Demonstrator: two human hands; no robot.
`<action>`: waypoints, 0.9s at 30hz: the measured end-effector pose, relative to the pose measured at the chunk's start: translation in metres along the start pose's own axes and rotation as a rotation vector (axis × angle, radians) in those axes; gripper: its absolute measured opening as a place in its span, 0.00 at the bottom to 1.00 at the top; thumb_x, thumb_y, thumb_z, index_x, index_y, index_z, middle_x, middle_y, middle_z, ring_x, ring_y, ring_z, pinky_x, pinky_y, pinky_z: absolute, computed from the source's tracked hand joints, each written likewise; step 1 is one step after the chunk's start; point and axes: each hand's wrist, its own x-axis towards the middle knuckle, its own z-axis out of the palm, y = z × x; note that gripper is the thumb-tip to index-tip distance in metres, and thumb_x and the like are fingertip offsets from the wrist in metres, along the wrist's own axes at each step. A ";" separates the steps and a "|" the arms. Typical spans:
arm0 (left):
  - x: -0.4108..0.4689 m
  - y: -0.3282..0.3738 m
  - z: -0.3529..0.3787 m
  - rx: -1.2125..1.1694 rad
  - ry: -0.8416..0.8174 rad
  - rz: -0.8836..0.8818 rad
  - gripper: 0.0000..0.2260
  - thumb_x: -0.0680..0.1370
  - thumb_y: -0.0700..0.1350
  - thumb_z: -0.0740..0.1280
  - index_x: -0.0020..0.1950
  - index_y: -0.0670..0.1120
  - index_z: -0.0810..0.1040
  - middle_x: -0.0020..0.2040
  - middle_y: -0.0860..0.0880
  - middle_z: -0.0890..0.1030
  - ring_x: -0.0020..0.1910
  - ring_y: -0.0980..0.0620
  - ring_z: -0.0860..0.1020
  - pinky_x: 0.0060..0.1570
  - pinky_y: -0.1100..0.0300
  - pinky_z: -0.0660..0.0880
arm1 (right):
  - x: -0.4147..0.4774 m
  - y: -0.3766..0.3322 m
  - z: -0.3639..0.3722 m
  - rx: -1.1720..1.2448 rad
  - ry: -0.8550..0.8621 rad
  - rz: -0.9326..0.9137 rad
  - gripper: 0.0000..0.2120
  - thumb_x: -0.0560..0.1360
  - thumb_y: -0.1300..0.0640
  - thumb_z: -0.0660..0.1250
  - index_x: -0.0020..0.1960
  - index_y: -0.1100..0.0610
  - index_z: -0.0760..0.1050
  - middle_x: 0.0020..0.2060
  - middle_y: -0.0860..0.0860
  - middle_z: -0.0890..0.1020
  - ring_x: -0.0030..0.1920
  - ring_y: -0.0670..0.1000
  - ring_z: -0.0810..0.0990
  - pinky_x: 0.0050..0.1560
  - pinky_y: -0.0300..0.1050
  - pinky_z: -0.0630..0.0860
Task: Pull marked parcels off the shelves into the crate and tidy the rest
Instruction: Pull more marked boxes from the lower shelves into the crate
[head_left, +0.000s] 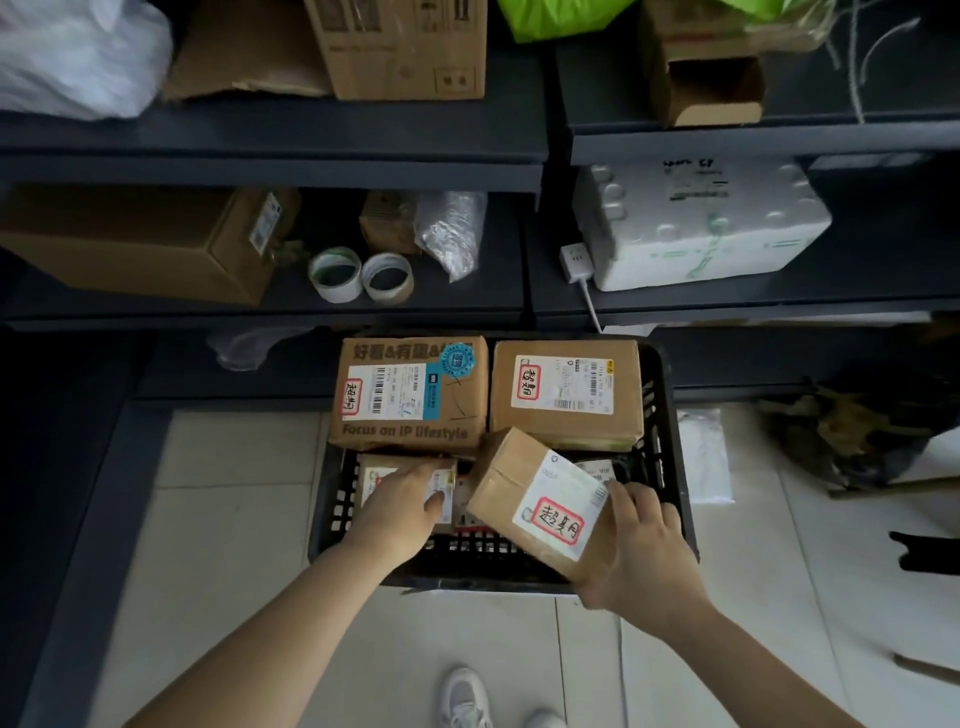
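Note:
A black plastic crate (670, 467) stands on the floor below the shelves. Two brown parcels with red-framed marks lie at its back: a printed box (410, 395) on the left and a plain box (566, 395) on the right. My right hand (644, 551) grips a smaller marked box (535, 499), tilted over the crate's front right. My left hand (405, 499) rests on a small flat parcel (374, 475) in the crate's front left, fingers laid over its label.
The dark shelf (270, 312) above carries a brown carton (130, 244), two tape rolls (358, 273), a silver bag (452, 234), a white foam box (701, 223) and a power strip (575, 260). Higher up sit more cartons and bags. My shoe (462, 696) stands on the tiled floor.

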 end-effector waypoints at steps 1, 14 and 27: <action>0.001 -0.002 -0.001 0.018 -0.002 -0.002 0.17 0.80 0.46 0.61 0.69 0.53 0.69 0.66 0.50 0.74 0.64 0.49 0.73 0.60 0.54 0.75 | 0.002 0.000 -0.002 -0.039 -0.027 -0.026 0.53 0.58 0.40 0.74 0.74 0.50 0.48 0.67 0.47 0.57 0.65 0.51 0.59 0.61 0.44 0.71; -0.003 -0.019 0.030 -0.035 -0.110 -0.031 0.21 0.81 0.51 0.58 0.74 0.49 0.63 0.73 0.50 0.66 0.71 0.51 0.65 0.68 0.57 0.63 | 0.047 0.013 0.007 -0.096 -0.033 -0.124 0.52 0.62 0.50 0.77 0.75 0.49 0.47 0.70 0.46 0.56 0.73 0.53 0.52 0.69 0.52 0.67; 0.015 -0.018 0.055 -0.181 -0.127 -0.019 0.25 0.79 0.49 0.63 0.75 0.50 0.60 0.73 0.51 0.67 0.69 0.53 0.68 0.67 0.55 0.67 | 0.088 -0.024 0.045 -0.028 -0.033 -0.200 0.51 0.64 0.56 0.76 0.77 0.54 0.47 0.73 0.49 0.54 0.73 0.54 0.52 0.74 0.46 0.52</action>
